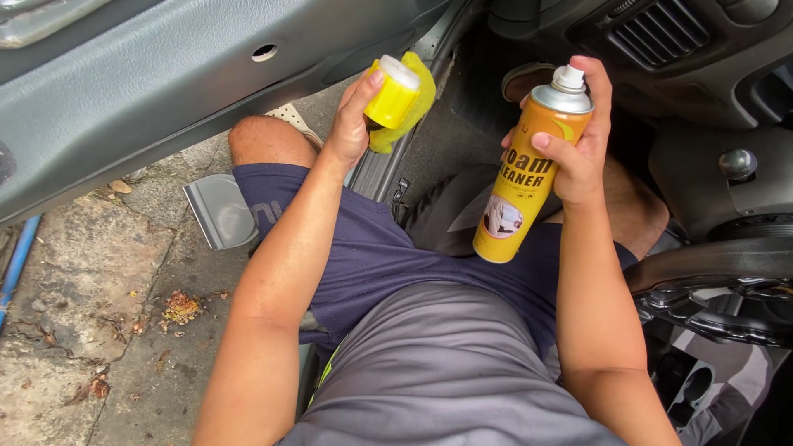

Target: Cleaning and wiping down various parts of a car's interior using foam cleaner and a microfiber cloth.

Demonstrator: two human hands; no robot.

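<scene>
My right hand (578, 144) grips an orange-yellow spray can (529, 177) upright over my lap, with the forefinger resting on its white nozzle. My left hand (351, 124) holds the can's yellow cap (394, 92) together with a yellow cloth (413, 116), raised near the open car door's lower edge. The two hands are apart, roughly a can's length from each other. I sit in a car seat, in dark blue shorts and a grey shirt.
The open door's grey inner panel (149, 83) fills the upper left. Below it lies a concrete ground (91, 272) with dry leaves and a grey metal piece (219, 211). The steering wheel (710, 281), a gear knob (738, 163) and a dashboard vent (661, 33) stand at the right.
</scene>
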